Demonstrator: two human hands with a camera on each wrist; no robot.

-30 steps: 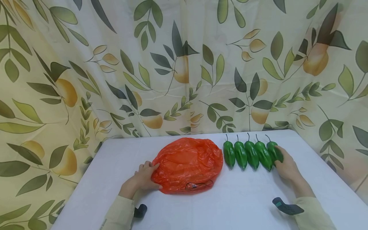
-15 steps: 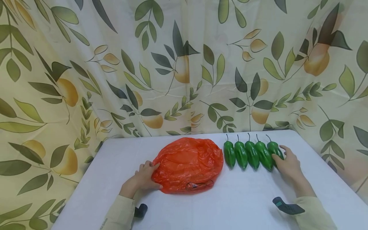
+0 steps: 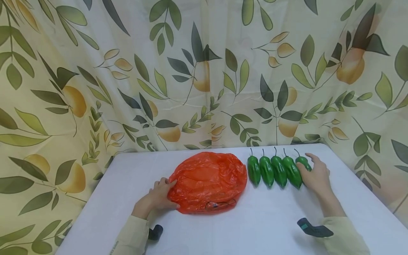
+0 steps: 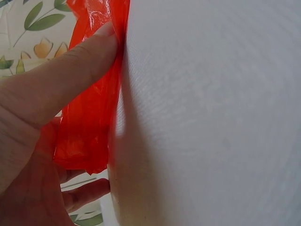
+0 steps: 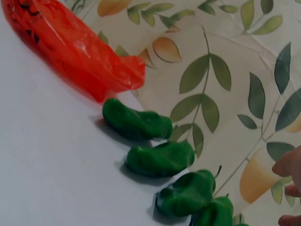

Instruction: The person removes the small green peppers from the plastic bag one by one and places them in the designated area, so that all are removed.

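A crumpled red plastic bag (image 3: 207,182) lies on the white table. My left hand (image 3: 159,196) rests at its left end, index finger and thumb spread apart on it; in the left wrist view the thumb (image 4: 77,66) lies along the bag. Right of the bag, several green peppers (image 3: 267,172) with thin stems stand in a row. My right hand (image 3: 317,177) is at the rightmost pepper (image 3: 303,162), thumb over its left side and fingers on its far right, hiding its lower part. In the right wrist view only fingertips (image 5: 291,188) show, spread apart.
A white cloth covers the table (image 3: 248,230). Behind and left of it hangs a curtain (image 3: 223,71) printed with leaves and fruit. Each wrist wears a dark device (image 3: 315,228). The peppers sit close together near the table's far edge.
My right hand has shifted its fingers from the rightmost pepper's lower end to higher on it, moving slightly left and covering more. Pepper, bag and left hand look unmoved.
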